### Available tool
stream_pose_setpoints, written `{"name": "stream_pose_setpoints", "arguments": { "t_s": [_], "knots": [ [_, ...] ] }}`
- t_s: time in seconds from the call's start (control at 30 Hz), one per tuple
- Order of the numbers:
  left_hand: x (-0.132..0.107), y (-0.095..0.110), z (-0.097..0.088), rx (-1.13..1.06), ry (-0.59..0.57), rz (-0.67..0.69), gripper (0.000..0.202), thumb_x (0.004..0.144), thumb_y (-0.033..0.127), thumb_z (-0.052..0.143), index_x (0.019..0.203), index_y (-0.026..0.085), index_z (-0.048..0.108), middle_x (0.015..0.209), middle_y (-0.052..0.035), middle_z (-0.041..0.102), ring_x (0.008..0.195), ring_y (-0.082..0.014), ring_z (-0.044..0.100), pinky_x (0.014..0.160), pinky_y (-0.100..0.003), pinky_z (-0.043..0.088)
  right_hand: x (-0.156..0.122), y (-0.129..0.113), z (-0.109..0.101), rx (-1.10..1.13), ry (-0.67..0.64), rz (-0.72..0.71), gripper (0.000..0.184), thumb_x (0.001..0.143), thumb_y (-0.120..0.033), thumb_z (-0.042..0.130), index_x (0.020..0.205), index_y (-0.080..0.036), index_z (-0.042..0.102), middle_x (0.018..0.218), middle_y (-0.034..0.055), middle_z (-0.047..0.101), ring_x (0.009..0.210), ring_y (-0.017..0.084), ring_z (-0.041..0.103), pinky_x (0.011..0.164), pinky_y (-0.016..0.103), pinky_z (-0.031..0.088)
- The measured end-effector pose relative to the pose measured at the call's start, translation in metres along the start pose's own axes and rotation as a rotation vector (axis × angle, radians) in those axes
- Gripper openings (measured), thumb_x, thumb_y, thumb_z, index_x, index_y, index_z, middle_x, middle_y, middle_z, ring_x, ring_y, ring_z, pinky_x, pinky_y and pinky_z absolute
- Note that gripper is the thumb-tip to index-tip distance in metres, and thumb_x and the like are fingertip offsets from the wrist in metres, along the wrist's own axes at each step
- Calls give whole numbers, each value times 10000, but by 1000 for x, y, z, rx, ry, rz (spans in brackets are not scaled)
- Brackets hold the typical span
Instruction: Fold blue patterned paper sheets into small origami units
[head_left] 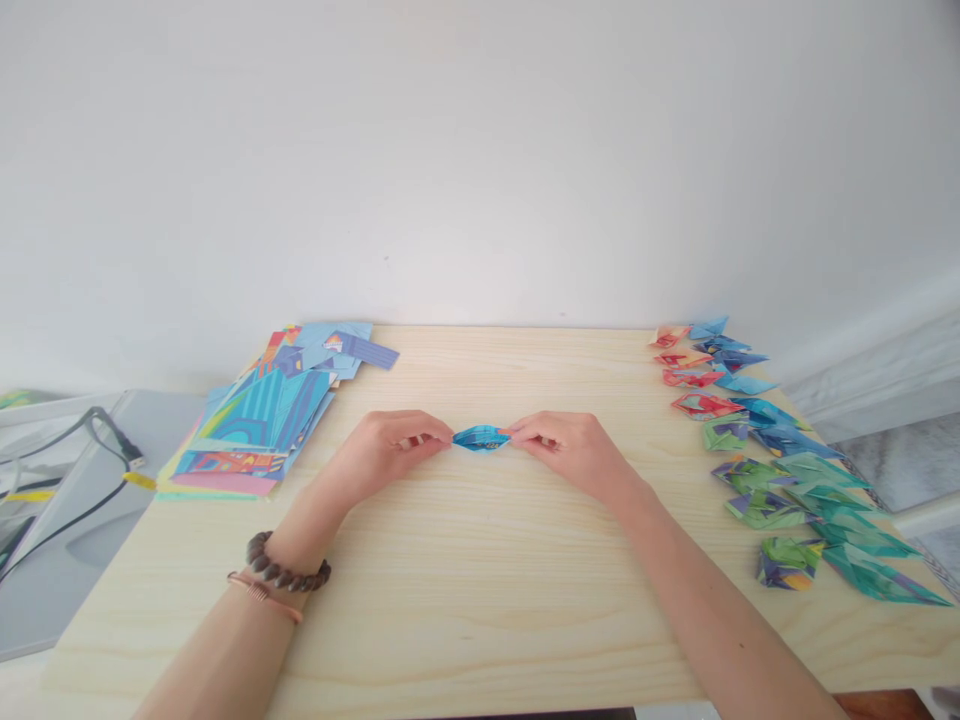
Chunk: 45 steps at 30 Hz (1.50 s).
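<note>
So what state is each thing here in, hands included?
Left hand: closed in a pinch on one end of the blue piece.
Right hand: closed in a pinch on the other end.
Blue piece: folded, held at both ends.
Sheets: loosely piled, overlapping.
Other pieces: folded, grouped at the right, let go.
Bracelet: worn on the left wrist.
Plug: loose, apparently unconnected.

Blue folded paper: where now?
In the head view, the blue folded paper is near centre, held at its ends by left hand and right hand, right of the paper sheets.
</note>
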<state>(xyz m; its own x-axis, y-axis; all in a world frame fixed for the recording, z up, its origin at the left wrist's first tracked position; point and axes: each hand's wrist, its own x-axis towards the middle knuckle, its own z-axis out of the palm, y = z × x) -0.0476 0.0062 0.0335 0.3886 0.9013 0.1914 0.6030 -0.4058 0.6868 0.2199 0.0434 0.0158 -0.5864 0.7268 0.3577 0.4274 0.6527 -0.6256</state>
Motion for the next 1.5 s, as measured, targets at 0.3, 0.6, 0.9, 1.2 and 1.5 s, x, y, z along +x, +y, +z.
{"name": "stream_pose_setpoints", "arguments": {
  "t_s": [0.3, 0.6, 0.9, 1.2, 1.5],
  "knots": [
    [0, 1, 1, 107, -12, 164, 153, 880, 189, 523, 886, 178, 676, 926, -43, 700, 703, -103, 621, 591, -187, 455, 0, -2, 0, -12, -19, -80, 166, 838, -127, 550, 831, -218, 688, 952, 5, 723, 850, 128, 672, 713, 224, 518],
    [2, 2, 4, 116, 28, 209, 188, 910, 217, 484, 897, 172, 666, 908, -64, 690, 797, -144, 640, 707, -239, 499, 1, -4, 3, -22, -8, -80, 188, 860, -131, 533, 897, -236, 684, 983, -5, 721, 882, 138, 673, 787, 264, 521],
    [3, 5, 2, 163, 22, 201, 202, 913, 207, 461, 907, 170, 659, 923, -69, 675, 803, -140, 622, 693, -236, 491, 2, -7, 4, -69, -12, -64, 191, 865, -140, 528, 901, -235, 689, 968, -8, 723, 874, 140, 672, 798, 271, 517],
    [1, 4, 1, 311, -18, 157, 191, 888, 234, 513, 1012, 199, 653, 969, -50, 658, 716, -115, 604, 601, -203, 468, 2, -7, 6, -109, -9, -55, 177, 886, -186, 515, 915, -228, 684, 971, -8, 722, 864, 140, 673, 793, 267, 514],
    [0, 7, 4, 447, 15, 201, 184, 905, 226, 482, 923, 196, 662, 960, -48, 659, 811, -142, 623, 686, -230, 487, 3, -12, 4, -128, 3, -67, 194, 889, -187, 505, 902, -229, 694, 972, 1, 726, 865, 148, 680, 789, 275, 524]
  ]
}}
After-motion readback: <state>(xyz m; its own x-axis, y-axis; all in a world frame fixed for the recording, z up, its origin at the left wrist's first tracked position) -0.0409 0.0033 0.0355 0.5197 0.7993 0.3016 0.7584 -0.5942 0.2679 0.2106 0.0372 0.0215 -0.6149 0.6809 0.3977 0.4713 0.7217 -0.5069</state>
